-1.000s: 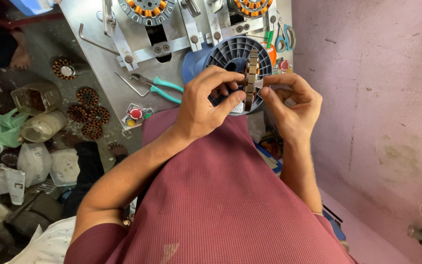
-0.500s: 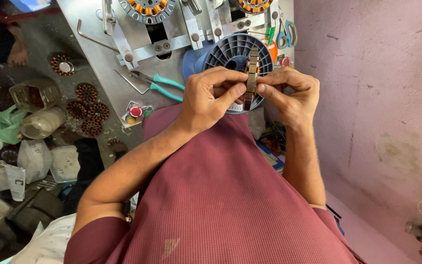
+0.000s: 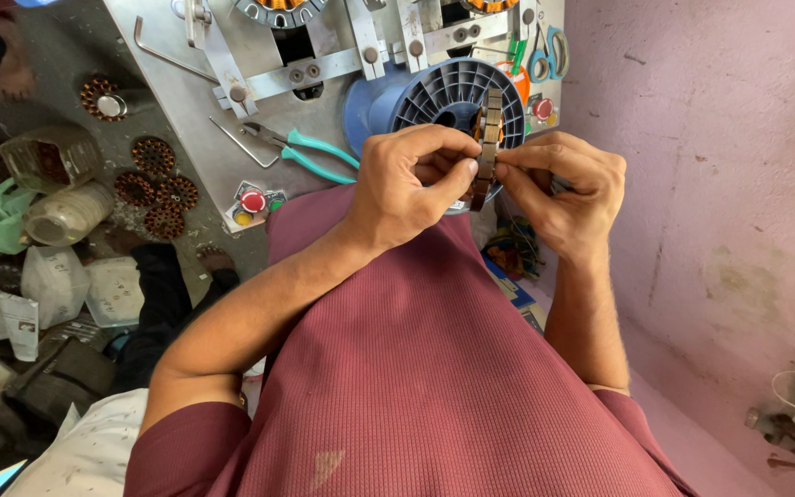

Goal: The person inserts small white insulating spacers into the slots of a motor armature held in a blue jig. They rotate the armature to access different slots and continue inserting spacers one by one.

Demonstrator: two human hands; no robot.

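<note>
Both hands met in front of the chest, over the maroon shirt [image 3: 434, 368]. The left hand [image 3: 407, 184] pinched a stator core [image 3: 487, 147] edge-on, thumb and fingers closed on its rim. The right hand [image 3: 568, 189] closed on the same core from the other side, fingertips pressed at its edge. The core stood upright between them, its copper windings just showing, right before a blue spool [image 3: 434, 97] on the metal bench [image 3: 195, 120]. Teal pliers [image 3: 310, 152] lay on the bench left of the hands, a red button [image 3: 252, 201] below them. More wound cores [image 3: 158, 189] sat on the floor further left, beside plastic jars [image 3: 52, 184].
</note>
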